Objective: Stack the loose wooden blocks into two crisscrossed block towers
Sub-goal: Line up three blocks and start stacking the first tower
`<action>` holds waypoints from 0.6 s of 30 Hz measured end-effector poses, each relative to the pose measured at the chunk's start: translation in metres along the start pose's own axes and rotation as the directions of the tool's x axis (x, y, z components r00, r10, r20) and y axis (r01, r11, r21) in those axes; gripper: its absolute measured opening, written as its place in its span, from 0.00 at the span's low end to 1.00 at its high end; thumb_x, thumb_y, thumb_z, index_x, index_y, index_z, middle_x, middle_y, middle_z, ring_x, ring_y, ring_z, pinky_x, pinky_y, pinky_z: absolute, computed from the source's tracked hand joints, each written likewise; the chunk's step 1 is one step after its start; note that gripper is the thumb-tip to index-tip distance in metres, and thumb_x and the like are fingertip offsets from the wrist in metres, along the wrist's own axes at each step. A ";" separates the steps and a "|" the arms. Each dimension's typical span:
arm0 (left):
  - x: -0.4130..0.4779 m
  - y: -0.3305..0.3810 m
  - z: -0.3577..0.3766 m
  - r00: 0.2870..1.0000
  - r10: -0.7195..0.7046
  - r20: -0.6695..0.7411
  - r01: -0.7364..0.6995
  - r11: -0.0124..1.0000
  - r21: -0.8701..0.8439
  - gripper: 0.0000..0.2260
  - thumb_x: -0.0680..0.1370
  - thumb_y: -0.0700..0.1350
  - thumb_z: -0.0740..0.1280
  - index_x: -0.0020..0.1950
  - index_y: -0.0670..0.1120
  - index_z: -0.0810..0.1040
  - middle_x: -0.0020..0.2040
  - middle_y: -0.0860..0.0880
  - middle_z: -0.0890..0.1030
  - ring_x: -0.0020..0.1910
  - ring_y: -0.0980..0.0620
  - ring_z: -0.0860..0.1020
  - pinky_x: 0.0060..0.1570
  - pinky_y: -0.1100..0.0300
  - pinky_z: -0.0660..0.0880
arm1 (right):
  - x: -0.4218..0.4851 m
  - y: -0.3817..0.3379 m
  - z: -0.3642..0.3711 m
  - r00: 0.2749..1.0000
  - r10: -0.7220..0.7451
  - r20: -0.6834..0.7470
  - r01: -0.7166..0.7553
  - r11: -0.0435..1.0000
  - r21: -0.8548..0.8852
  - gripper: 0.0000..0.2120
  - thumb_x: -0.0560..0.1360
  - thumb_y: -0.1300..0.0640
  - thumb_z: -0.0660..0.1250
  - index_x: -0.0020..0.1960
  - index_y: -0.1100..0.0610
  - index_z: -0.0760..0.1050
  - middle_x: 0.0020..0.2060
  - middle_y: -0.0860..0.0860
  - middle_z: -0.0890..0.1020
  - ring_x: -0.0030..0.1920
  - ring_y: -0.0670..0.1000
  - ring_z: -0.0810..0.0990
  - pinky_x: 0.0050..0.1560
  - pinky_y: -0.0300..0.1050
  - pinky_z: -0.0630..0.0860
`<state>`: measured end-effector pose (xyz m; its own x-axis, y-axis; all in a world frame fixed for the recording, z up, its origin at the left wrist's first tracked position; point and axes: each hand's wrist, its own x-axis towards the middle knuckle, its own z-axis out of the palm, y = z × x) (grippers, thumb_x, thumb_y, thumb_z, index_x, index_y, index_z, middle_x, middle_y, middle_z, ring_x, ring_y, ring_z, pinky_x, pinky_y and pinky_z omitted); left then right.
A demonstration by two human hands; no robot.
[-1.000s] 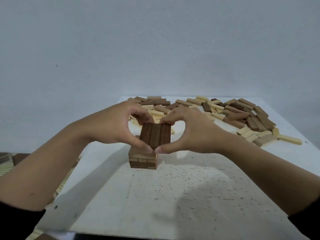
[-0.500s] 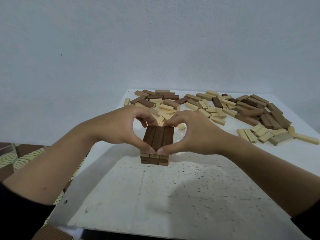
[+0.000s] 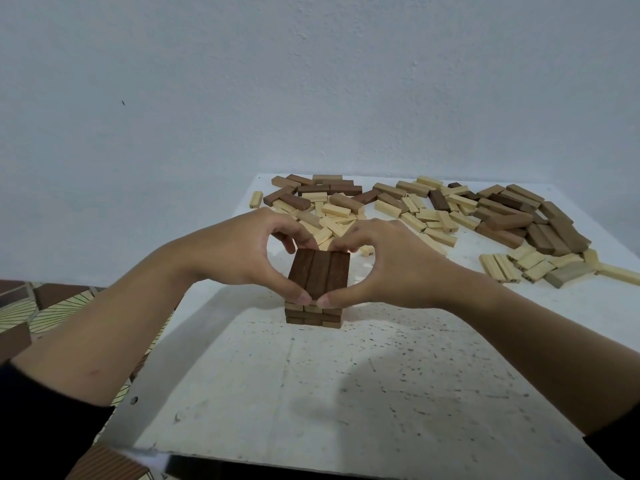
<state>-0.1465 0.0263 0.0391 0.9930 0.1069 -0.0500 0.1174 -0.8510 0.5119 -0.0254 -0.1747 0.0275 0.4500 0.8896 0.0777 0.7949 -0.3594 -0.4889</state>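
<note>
- Little changed from a second ago: same two-handed squeeze on the tower [image 3: 313, 315], now seen from a higher, more tilted head angle, with more of the loose blocks [image 3: 450, 209] showing along the far side of the counter [image 3: 346, 393].
- Left hand [image 3: 239, 258] and right hand [image 3: 391, 268] both clamped on the top layer [image 3: 320, 273] of three dark blocks. Thumbs [image 3: 301, 298] meeting at the near end faces, curled fingertips [image 3: 341, 244] pressing the far end, palms arched clear of the sides.
- Tower standing near the middle of the counter, only a few layers high and well apart from the pile. Lower layers crisscrossed, with light and dark end faces toward the camera.
- Judged light, rigid, smooth wood: no give under a pinch, but quick to skid over a neighbour and likely to shift at a careless touch.
- For lifting a single block, best taken by the two long sides near the middle. For squaring a layer, best pressed from opposite ends, as here, with even force from both hands.
- Risk, as a judgement: an uneven squeeze sliding the upper layers off the lower ones. Better released straight outward, both hands together.
- Only one tower begun, no second in sight, most blocks unstacked.
</note>
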 end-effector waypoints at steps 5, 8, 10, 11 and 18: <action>-0.002 -0.003 0.002 1.000 0.004 -0.008 -0.004 0.999 -0.037 0.30 0.61 0.58 0.84 0.60 0.58 0.80 0.55 0.66 0.79 0.58 0.66 0.75 0.52 0.64 0.69 | -0.001 0.002 0.002 1.000 -0.002 -0.005 0.002 1.000 0.009 0.31 0.59 0.30 0.77 0.59 0.42 0.82 0.53 0.41 0.78 0.58 0.44 0.72 0.63 0.55 0.69; -0.003 -0.004 0.004 1.000 -0.002 -0.015 0.001 0.998 -0.057 0.32 0.60 0.59 0.83 0.62 0.58 0.80 0.57 0.65 0.79 0.60 0.66 0.74 0.54 0.65 0.69 | -0.002 0.005 0.005 1.000 0.000 -0.009 0.000 1.000 0.012 0.36 0.58 0.28 0.76 0.63 0.41 0.80 0.55 0.39 0.77 0.59 0.43 0.72 0.64 0.53 0.69; -0.005 -0.006 0.004 1.000 -0.005 -0.015 0.003 0.996 -0.087 0.35 0.59 0.60 0.83 0.64 0.59 0.79 0.59 0.66 0.79 0.61 0.66 0.75 0.55 0.64 0.68 | -0.003 0.008 0.007 1.000 0.012 -0.014 -0.011 1.000 0.029 0.42 0.57 0.25 0.74 0.68 0.40 0.75 0.57 0.36 0.76 0.61 0.41 0.72 0.64 0.47 0.68; -0.006 -0.008 0.004 1.000 -0.006 -0.016 0.004 0.994 -0.107 0.35 0.59 0.61 0.83 0.65 0.60 0.79 0.60 0.66 0.79 0.62 0.66 0.75 0.56 0.64 0.68 | -0.004 0.010 0.008 1.000 0.016 -0.024 -0.015 0.998 0.059 0.43 0.57 0.25 0.73 0.69 0.39 0.74 0.57 0.35 0.76 0.60 0.39 0.72 0.62 0.45 0.68; -0.020 -0.019 0.018 0.995 0.050 -0.090 -0.077 0.942 -0.325 0.31 0.64 0.62 0.77 0.67 0.59 0.78 0.66 0.63 0.78 0.68 0.62 0.74 0.62 0.55 0.67 | -0.017 0.024 0.010 0.994 0.028 -0.108 0.012 0.934 0.356 0.32 0.66 0.33 0.72 0.68 0.40 0.76 0.63 0.34 0.78 0.64 0.34 0.73 0.66 0.45 0.73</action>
<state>-0.1687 0.0317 0.0151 0.9925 0.1099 0.0528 0.0305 -0.6428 0.7654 -0.0182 -0.1959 0.0053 0.5135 0.8436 0.1572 0.6030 -0.2244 -0.7655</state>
